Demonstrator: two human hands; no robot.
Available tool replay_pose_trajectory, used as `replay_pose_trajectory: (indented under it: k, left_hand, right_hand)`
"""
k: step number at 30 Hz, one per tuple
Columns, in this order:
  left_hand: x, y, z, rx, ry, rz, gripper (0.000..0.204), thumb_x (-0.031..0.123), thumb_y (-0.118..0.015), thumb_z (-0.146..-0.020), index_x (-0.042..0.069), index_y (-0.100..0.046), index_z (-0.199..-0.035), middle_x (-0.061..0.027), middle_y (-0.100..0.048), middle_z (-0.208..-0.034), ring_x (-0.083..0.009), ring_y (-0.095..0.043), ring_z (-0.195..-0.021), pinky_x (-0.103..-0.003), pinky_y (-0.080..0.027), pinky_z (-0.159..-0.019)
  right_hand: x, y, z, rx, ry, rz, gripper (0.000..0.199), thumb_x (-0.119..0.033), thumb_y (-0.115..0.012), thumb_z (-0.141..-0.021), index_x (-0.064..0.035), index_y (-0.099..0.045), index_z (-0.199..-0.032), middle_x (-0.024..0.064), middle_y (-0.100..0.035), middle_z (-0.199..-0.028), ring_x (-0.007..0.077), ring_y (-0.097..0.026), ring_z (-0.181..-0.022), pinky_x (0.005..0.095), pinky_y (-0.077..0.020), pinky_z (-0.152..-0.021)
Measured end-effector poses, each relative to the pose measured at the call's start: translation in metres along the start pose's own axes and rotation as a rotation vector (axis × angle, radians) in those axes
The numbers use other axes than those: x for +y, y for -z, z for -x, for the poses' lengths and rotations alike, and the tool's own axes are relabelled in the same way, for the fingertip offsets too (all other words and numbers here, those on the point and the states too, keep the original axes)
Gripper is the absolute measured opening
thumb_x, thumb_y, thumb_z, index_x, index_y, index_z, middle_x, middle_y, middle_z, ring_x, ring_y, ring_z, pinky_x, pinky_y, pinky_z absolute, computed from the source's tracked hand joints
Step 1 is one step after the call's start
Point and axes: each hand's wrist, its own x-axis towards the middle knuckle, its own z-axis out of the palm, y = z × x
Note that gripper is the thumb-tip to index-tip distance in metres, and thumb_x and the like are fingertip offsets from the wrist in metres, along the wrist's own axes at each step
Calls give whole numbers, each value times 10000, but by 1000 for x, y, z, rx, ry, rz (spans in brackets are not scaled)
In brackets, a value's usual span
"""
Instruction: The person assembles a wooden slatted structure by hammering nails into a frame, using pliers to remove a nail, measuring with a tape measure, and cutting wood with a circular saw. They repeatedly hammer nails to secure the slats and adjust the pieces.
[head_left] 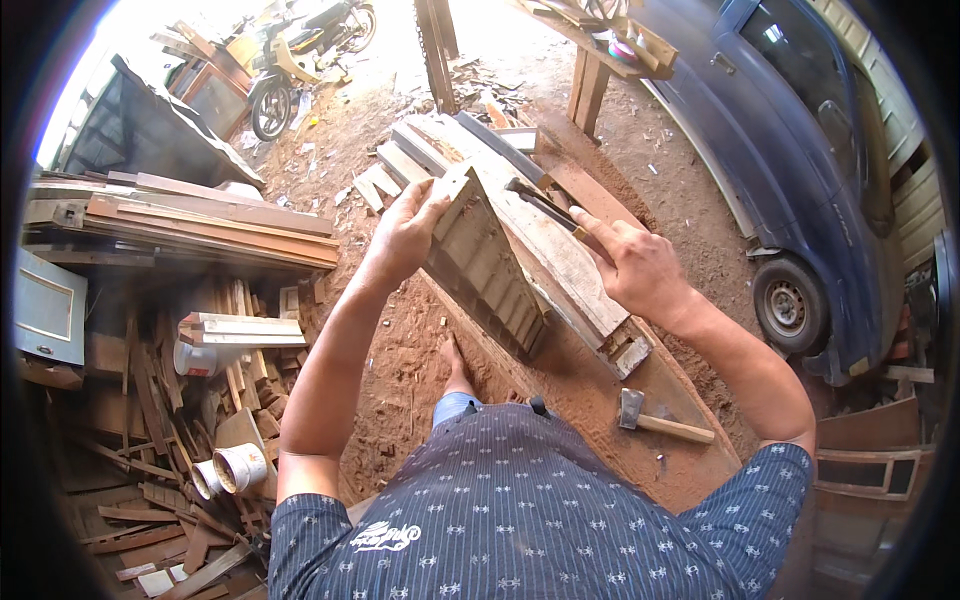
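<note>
My left hand (408,232) is closed on the upper corner of a slatted wooden panel (485,270), much like a louvred shutter. The panel stands tilted on edge over the workbench, its slatted side turned up. In my right hand (645,270) is a long dark metal hand tool (547,207) with a blunt head; its exact kind is not clear. The tool's head points toward the panel's upper edge and looks close to it. A thick pale wooden beam (570,275) lies lengthwise under both hands. Nearer me, a hammer (672,428) with a wooden handle rests on the bench.
Stacked boards (210,225) and heaped wood offcuts (160,400) lie at left, with white buckets (240,467) among them. A blue vehicle (800,190) stands at right. Beyond the bench are a wooden post (436,55), a raised wooden stand (588,90) and a motorcycle (285,75).
</note>
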Motion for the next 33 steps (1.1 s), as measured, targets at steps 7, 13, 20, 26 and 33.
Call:
replay_pose_trajectory:
  k: [7,13,20,26,33]
  left_hand:
    - [4,-9,-6,15,-4,-50,501,267,-562,-1010,-33,-532,-1411,-199,-605,-1372,-252,-537,-1291,-342,-380,-1111]
    - [11,-11,-6,1,1,-130,483,246,-543,-1020,-37,-525,-1411,-201,-606,-1367,-250,-542,-1280,-344,-385,-1105]
    - [6,-7,3,27,-9,-123,457,250,-534,-1024,-38,-536,-1379,-193,-628,-1328,-251,-558,-1249,-342,-395,-1089]
    - [-12,-7,-8,43,-13,-173,474,262,-544,-1015,-36,-535,-1384,-197,-633,-1317,-256,-565,-1236,-342,-403,-1080]
    - [4,-5,-3,24,71,-152,536,294,-571,-1010,-44,-503,-1420,-231,-611,-1356,-272,-567,-1267,-354,-407,-1092]
  right_hand:
    - [-2,-23,-17,82,21,165,620,-69,-486,-929,-208,-463,-1533,247,-579,-1150,412,-684,-917,479,-604,-796]
    - [3,-33,-17,243,195,557,681,-7,-436,-950,-260,-382,-1581,253,-534,-1193,438,-548,-1170,514,-473,-1066]
    - [8,-29,-28,96,213,118,702,17,-486,-945,-289,-405,-1572,205,-529,-1214,348,-532,-1173,483,-419,-1112]
    - [25,-57,-34,281,333,144,660,-5,-544,-930,-243,-471,-1540,98,-637,-1078,261,-592,-1000,387,-458,-952]
    - [3,-22,-31,-38,70,205,666,-14,-522,-909,-210,-457,-1543,177,-658,-1019,308,-684,-884,451,-551,-904]
